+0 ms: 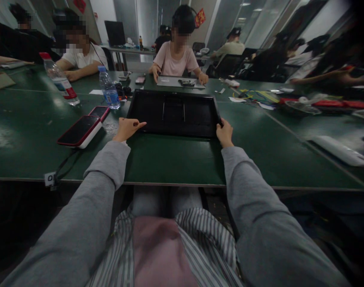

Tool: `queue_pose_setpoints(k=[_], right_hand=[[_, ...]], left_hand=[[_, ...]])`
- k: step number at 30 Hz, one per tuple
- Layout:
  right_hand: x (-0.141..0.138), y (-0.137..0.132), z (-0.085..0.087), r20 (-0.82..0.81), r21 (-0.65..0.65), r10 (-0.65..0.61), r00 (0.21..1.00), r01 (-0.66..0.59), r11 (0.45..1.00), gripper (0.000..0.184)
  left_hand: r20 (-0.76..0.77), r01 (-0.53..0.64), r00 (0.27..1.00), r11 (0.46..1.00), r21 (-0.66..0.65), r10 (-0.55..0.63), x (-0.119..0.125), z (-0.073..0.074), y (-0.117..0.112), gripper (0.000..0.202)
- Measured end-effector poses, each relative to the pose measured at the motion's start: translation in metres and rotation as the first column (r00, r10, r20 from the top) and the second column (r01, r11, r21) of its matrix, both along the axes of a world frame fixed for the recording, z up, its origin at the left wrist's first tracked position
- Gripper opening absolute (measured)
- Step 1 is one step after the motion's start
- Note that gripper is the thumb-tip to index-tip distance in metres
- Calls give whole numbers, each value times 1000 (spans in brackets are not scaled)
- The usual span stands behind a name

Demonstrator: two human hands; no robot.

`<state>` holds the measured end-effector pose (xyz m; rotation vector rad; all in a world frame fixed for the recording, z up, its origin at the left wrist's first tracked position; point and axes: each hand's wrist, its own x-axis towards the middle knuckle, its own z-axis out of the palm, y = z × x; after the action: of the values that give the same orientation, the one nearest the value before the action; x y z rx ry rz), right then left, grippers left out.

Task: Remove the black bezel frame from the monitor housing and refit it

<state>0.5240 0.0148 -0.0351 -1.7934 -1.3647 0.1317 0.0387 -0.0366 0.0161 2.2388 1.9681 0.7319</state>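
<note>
In front of me on the green table lies a wide black monitor (pixel 196 113), flat, its framed face turned up. Pale lines show on its dark surface, perhaps reflections. At its near left corner is my left hand (pixel 128 128), closed, with fingers curled at the side and thumb stretched over the frame. My right hand (pixel 225 132) is closed round the right edge, thumb on top; some of its fingertips are hidden. Left of the monitor stand a small blue-capped water bottle (pixel 110 91) and a larger red-capped bottle (pixel 61 81).
Two red-rimmed phone-like devices (pixel 80 130), one on a white block, lie left of my hand. Opposite, a person (pixel 176 57) handles a silver panel (pixel 167 81). Cables (pixel 259 95) and packets lie at right, beyond a white long object (pixel 340 150). The table's front edge (pixel 176 183) runs before me.
</note>
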Motion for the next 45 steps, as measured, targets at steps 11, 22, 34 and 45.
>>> queue_pose_setpoints(k=[11,22,34,45], right_hand=[[-4,-4,5,-10,-52,-26,1000,25,998,55],[-1,-14,10,-1,17,-1,1000,1,1000,51],[-4,-10,11,74,83,-9,997,3,997,49],[8,0,5,-4,7,3,1000,-3,1000,55]], left_hand=[[177,-320,931,947,-24,319,-25,-24,28,52],[122,-438,892,899,-6,435,-20,-9,7,42],[92,-440,896,897,37,435,-9,0,3,45],[98,-396,914,918,2,394,-12,-3,4,47]])
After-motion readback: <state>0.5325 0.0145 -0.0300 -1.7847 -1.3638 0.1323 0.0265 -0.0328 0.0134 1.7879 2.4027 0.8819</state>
